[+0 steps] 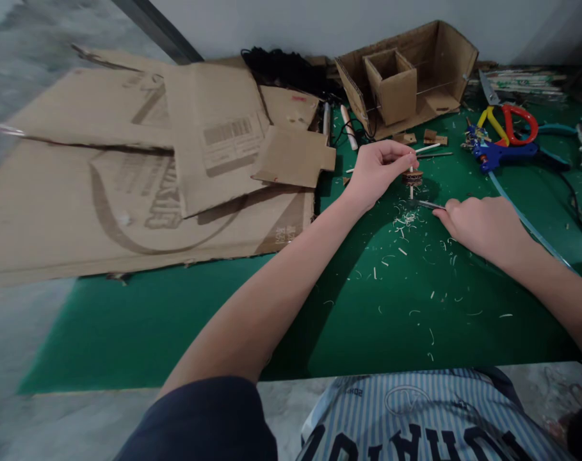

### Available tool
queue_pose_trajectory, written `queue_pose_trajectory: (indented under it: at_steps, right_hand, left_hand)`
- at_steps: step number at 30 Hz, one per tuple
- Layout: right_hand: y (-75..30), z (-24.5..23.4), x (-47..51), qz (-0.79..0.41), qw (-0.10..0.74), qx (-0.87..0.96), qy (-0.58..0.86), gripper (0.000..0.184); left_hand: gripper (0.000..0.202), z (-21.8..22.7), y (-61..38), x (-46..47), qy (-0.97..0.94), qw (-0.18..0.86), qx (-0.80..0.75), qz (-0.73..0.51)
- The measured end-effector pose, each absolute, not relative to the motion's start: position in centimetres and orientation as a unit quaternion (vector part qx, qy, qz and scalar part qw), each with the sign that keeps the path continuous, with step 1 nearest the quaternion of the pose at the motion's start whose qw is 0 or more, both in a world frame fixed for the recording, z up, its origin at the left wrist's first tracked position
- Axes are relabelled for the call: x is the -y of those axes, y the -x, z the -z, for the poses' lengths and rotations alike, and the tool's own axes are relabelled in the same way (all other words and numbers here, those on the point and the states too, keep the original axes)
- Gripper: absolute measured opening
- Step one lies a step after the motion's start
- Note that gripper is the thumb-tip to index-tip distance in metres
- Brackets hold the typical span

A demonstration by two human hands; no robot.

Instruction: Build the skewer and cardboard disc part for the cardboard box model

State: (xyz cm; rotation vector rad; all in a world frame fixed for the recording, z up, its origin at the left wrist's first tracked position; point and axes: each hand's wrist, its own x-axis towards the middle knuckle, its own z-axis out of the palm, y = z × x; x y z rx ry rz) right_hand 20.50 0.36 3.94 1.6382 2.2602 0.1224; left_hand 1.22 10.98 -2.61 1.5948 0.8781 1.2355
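My left hand (379, 169) pinches the top of a thin white stick that stands upright through a small brown cardboard disc (412, 177) on the green mat (252, 320). My right hand (480, 224) is closed around a slim metal blade (428, 204) whose tip points left toward the foot of the stick. White shavings (406, 221) lie scattered on the mat below both hands.
Large flattened cardboard sheets (127, 166) cover the left side. An open cardboard box with a smaller box inside (401, 80) stands at the back. A blue glue gun (499, 153), red and yellow-handled tools (516, 121), black cables and loose sticks lie at the right rear.
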Motion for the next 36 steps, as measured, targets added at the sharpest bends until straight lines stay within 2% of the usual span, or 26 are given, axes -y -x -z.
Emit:
queue_pose_trajectory:
  at_steps: [5,12,19,36]
  right_hand:
    - [-21.8,-4.4,-2.2,-0.087,0.135,-0.805,-0.572,0.069]
    - [-21.5,-3.5,-2.4,-0.089,0.13,-0.799,-0.58,0.069]
    - [-20.6,-3.3,-1.2,-0.04,0.148,-0.789,-0.595,0.065]
    - [-20.2,-3.6,-0.1,0.01,0.184,-0.79,-0.584,0.061]
  left_hand:
    - [0.006,2.4,-1.2,-10.8,-0.647,0.46,-0.355,-0.494]
    - [0.008,2.5,-1.3,-10.8,-0.632,0.474,-0.35,-0.504]
    - [0.004,2.6,-1.3,-10.8,-0.65,0.462,-0.365,-0.481]
    - [0.015,2.4,-1.3,-10.5,-0.662,0.44,-0.375,-0.478]
